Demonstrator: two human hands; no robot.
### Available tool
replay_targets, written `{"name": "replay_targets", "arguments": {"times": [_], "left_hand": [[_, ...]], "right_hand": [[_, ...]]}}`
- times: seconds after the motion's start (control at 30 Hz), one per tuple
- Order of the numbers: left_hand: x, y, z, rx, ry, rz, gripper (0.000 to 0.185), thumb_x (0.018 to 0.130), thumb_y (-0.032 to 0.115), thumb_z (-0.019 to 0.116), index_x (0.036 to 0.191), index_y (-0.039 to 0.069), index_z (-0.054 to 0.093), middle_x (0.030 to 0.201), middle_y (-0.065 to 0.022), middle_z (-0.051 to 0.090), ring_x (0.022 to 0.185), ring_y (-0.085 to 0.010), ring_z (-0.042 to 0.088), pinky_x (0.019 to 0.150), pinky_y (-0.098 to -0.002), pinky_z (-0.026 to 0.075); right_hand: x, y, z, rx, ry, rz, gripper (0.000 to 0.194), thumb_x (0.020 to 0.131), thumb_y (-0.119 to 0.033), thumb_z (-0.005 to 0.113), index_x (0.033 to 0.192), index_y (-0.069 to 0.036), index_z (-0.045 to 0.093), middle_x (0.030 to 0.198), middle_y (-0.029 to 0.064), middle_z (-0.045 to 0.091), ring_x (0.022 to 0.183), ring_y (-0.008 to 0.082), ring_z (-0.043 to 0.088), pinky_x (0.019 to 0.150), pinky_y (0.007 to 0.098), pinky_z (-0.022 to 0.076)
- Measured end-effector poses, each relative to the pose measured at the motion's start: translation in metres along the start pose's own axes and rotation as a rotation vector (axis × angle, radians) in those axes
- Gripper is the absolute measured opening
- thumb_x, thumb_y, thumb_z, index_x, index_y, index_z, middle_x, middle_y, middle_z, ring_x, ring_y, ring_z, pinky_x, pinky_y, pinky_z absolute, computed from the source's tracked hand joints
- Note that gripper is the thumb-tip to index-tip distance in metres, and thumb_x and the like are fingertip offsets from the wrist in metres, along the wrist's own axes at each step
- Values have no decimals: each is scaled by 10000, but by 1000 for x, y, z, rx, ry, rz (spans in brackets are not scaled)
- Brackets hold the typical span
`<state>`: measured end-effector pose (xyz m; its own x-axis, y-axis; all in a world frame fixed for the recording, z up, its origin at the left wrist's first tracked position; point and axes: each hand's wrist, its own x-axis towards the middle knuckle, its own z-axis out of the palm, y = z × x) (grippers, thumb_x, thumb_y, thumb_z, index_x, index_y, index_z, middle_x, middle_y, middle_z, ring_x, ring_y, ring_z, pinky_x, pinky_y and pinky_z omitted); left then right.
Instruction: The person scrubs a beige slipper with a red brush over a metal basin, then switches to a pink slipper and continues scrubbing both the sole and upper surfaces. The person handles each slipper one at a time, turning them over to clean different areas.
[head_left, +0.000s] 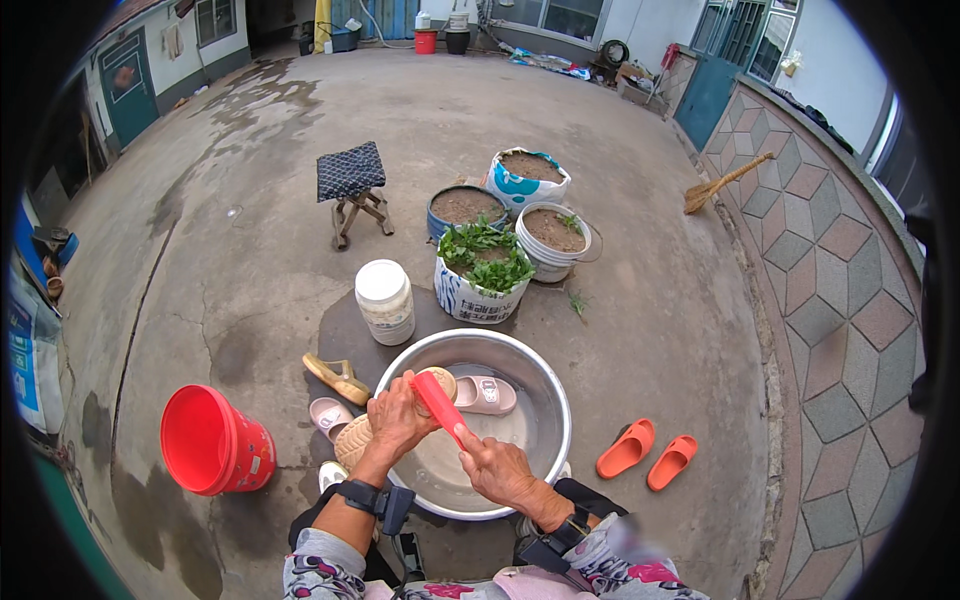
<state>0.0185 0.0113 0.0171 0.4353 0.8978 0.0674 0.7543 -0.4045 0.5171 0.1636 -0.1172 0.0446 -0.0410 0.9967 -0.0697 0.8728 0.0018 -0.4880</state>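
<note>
Over a wide metal basin (551, 390) my right hand (495, 469) grips the handle of a red brush (439, 405). My left hand (399, 416) holds a tan slipper (441, 380) by its side, and the brush head lies against it; the bristles are hidden. A pale pink slide sandal (495, 395) rests in shallow water inside the basin. Left of the basin, on the ground, are a yellow-tan slipper (337, 379), a pink slide (328, 416) and a tan sole (354, 442), partly covered by my left hand and forearm.
A red bucket (217, 442) stands at the left, a white lidded plastic jar (385, 300) behind the basin. Beyond are several soil-filled planters (480, 300) and a folding stool (350, 176). Orange slippers (626, 450) lie at the right, a straw broom (724, 184) farther off by the tiled wall.
</note>
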Motion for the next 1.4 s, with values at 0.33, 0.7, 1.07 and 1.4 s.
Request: {"name": "replay_targets", "arguments": {"times": [0.33, 0.7, 1.07, 1.4], "left_hand": [[-21, 26, 8, 67, -69, 204, 798, 489, 329, 833, 1164, 77, 489, 990, -101, 607, 822, -318, 607, 672, -449, 429], [2, -1, -17, -77, 13, 12, 843, 523, 316, 803, 1230, 39, 438, 1064, -162, 577, 926, -343, 595, 779, -433, 475], [-10, 8, -8, -165, -4, 161, 912, 520, 353, 809, 1299, 62, 436, 1155, -146, 567, 983, -334, 587, 826, -437, 446], [4, -21, -38, -1526, 15, -341, 466, 855, 369, 616, 1146, 29, 486, 969, -110, 597, 801, -196, 642, 667, -310, 550]], "right_hand": [[39, 41, -5, 57, 161, 165, 427, 857, -243, 534, 1253, -85, 505, 710, 248, 623, 685, 426, 624, 631, 518, 492], [17, 22, 1, 435, 275, 1, 400, 866, -151, 530, 1238, -7, 520, 730, 264, 600, 692, 401, 621, 640, 448, 485], [34, 29, -14, 643, 151, 160, 415, 895, -152, 460, 1291, -35, 497, 727, 204, 604, 663, 254, 630, 638, 345, 495], [25, 114, 75, 304, 11, 417, 400, 859, -244, 437, 1181, -44, 562, 943, 271, 624, 909, 434, 595, 815, 478, 467]]}}
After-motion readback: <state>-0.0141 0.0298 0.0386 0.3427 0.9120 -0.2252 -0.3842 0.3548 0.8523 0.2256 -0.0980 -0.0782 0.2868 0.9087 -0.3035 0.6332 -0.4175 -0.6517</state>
